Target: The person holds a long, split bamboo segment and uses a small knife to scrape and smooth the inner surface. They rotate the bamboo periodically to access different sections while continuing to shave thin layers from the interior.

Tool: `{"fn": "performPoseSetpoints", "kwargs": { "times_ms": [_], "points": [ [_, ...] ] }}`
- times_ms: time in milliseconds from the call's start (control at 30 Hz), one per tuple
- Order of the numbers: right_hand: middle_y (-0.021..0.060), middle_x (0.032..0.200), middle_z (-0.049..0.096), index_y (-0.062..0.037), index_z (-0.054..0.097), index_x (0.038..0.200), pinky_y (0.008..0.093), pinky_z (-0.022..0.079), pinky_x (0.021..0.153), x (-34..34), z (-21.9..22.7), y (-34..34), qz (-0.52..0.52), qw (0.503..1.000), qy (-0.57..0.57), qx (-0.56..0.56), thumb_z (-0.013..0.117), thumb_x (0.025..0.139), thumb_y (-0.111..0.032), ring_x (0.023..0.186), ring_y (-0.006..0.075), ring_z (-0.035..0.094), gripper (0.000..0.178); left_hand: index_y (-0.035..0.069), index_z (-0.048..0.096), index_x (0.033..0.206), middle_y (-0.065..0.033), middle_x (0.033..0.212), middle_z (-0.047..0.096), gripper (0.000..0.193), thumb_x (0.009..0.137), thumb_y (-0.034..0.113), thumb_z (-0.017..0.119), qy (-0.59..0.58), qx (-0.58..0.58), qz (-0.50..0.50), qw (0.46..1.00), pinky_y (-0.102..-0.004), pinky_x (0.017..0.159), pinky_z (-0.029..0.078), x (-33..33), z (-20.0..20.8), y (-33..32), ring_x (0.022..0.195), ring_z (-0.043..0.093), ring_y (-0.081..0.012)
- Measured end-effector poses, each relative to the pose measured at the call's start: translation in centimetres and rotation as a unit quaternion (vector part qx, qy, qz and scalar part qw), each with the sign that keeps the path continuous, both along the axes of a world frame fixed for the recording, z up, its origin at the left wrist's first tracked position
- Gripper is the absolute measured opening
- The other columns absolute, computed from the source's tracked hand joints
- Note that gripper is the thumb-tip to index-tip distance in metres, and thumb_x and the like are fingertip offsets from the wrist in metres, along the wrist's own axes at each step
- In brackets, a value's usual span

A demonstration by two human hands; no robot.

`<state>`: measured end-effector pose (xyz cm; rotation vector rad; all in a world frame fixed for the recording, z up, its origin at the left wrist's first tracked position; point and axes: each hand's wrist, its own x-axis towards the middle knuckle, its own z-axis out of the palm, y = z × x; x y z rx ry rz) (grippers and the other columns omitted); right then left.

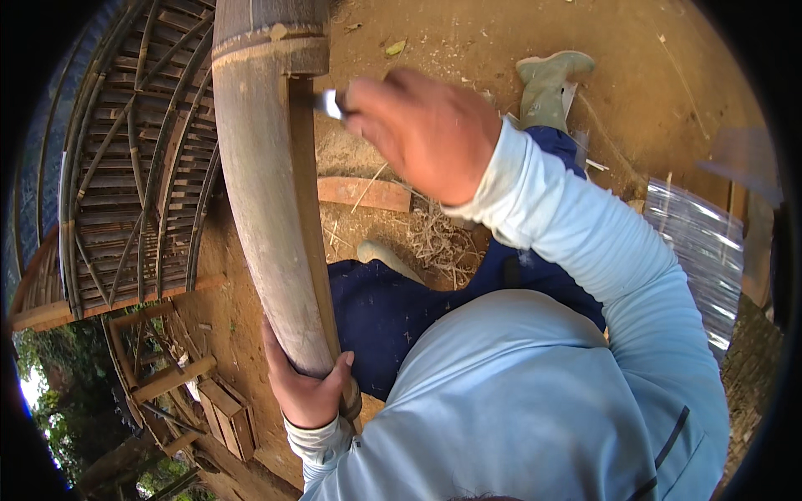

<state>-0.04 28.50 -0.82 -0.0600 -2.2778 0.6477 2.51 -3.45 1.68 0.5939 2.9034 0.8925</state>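
A thick, pale bamboo pole point(266, 184) runs from the top edge down toward my body, with a dark joint ring near its upper part. Along its right side a long strip is cut away, leaving a brown edge below a notch. My left hand point(309, 391) wraps around the pole's lower part, thumb on the right. Beside the notch, my right hand point(430, 134) is closed on a tool with a short shiny metal blade point(331, 103). Motion blurs the fingers and blade; the handle is hidden in the fist, and I cannot tell whether the blade touches the bamboo.
A slatted bamboo structure point(138, 150) stands at the left, with a wooden frame point(180, 376) below it. Curly shavings point(439, 242) and a flat reddish piece point(368, 193) lie on the dirt ground between my legs. A greenish boot point(547, 88) shows beyond my right arm, near corrugated clear sheeting point(695, 250).
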Motion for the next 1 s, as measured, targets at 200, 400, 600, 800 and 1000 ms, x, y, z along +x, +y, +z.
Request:
{"fn": "performPoseSetpoints", "kwargs": {
  "times_ms": [200, 400, 600, 800, 1000],
  "points": [
    [0.0124, 0.081, 0.059, -0.0146, 0.058, 0.103, 0.0428, 0.051, 0.057, -0.3, -0.2, 0.3, -0.027, 1.0, 0.012, -0.007, 0.061, 0.096, -0.028, 0.067, 0.0341, 0.063, 0.015, -0.007, 0.026, 0.15, -0.0263, 0.133, 0.056, 0.111, 0.058, 0.006, 0.086, 0.004, 0.013, -0.004, 1.0, -0.0402, 0.103, 0.044, -0.2, 0.1, 0.4, 0.12, 0.058, -0.0331],
    [0.0173, 0.079, 0.059, -0.016, 0.057, 0.102, 0.0475, 0.052, 0.054, -0.6, 0.2, 1.4, -0.023, 0.999, 0.029, 0.038, 0.06, 0.095, -0.03, 0.066, 0.0377, 0.065, 0.016, -0.007, 0.026, 0.15, -0.0264, 0.132, 0.056, 0.111, 0.058, 0.006, 0.087, -0.008, 0.025, 0.01, 1.0, -0.0402, 0.103, 0.044, -0.2, 0.0, 0.2, 0.121, 0.057, -0.0331],
    [0.0153, 0.08, 0.059, -0.0154, 0.056, 0.102, 0.0479, 0.052, 0.056, 0.4, -0.6, 0.0, 0.037, 0.999, -0.017, -0.004, 0.06, 0.096, -0.031, 0.066, 0.0367, 0.065, 0.017, -0.005, 0.029, 0.149, -0.0199, 0.134, 0.054, 0.108, 0.058, 0.007, 0.085, -0.034, 0.014, 0.024, 0.999, -0.0387, 0.107, 0.04, 0.1, 0.5, 0.0, 0.122, 0.053, -0.0286],
    [0.011, 0.091, 0.066, -0.0146, 0.058, 0.116, 0.0408, 0.054, 0.058, 0.1, -3.1, -1.8, 0.107, 0.987, 0.076, -0.094, 0.066, 0.091, -0.036, 0.071, 0.0323, 0.067, 0.034, -0.008, 0.028, 0.148, -0.0244, 0.135, 0.054, 0.112, 0.058, 0.012, 0.09, -0.051, 0.045, 0.001, 0.998, -0.0394, 0.105, 0.042, -0.5, 0.0, -0.8, 0.122, 0.055, -0.0308],
    [0.0101, 0.085, 0.067, -0.017, 0.058, 0.125, 0.0414, 0.055, 0.056, -2.4, -0.9, -0.8, 0.045, 0.993, 0.107, 0.036, 0.064, 0.092, -0.03, 0.071, 0.0305, 0.069, 0.036, -0.008, 0.028, 0.148, -0.0232, 0.133, 0.055, 0.11, 0.059, 0.011, 0.09, -0.051, 0.064, -0.04, 0.996, -0.0389, 0.105, 0.042, -1.3, 0.0, -1.2, 0.122, 0.056, -0.0295]
  ]
}}
